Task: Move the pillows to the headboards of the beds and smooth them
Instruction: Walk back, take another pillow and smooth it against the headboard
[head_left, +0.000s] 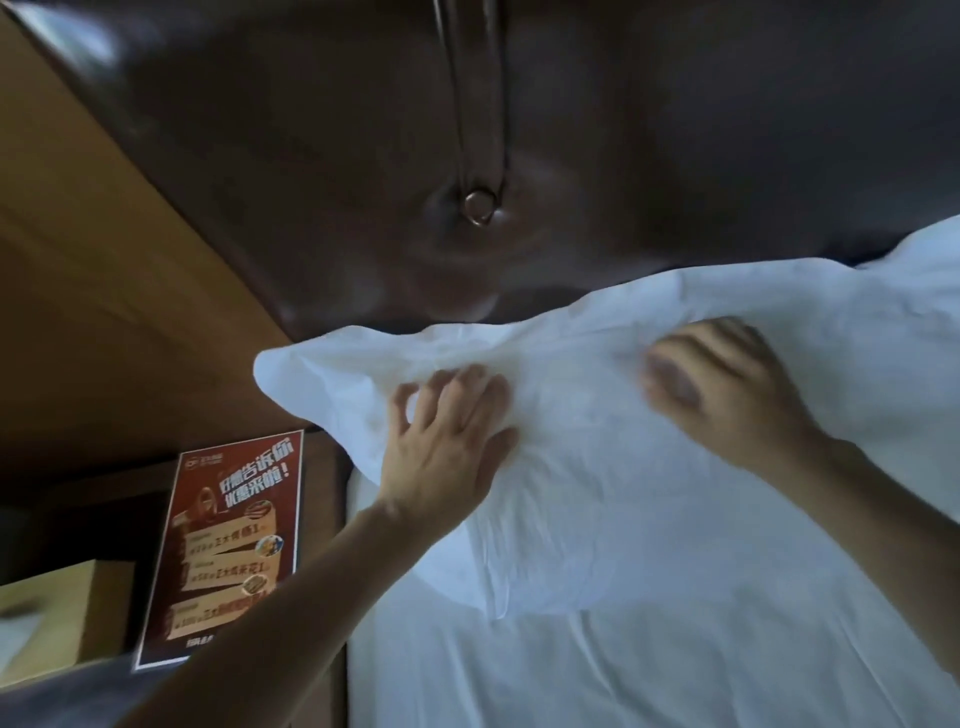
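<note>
A white pillow (587, 499) lies on the bed's white sheet (623, 675), its far edge against the dark brown padded headboard (675, 130). My left hand (447, 441) rests palm down on the pillow's left part, fingers spread. My right hand (727, 384) presses flat on the pillow's upper right part; it is blurred by motion. Neither hand grips the fabric. A second white pillow (914, 249) shows at the far right edge, also against the headboard.
Left of the bed a dark nightstand holds a red printed card (228, 545) and a yellowish box (57, 618). A tan wooden wall panel (104, 286) rises behind them, beside the headboard.
</note>
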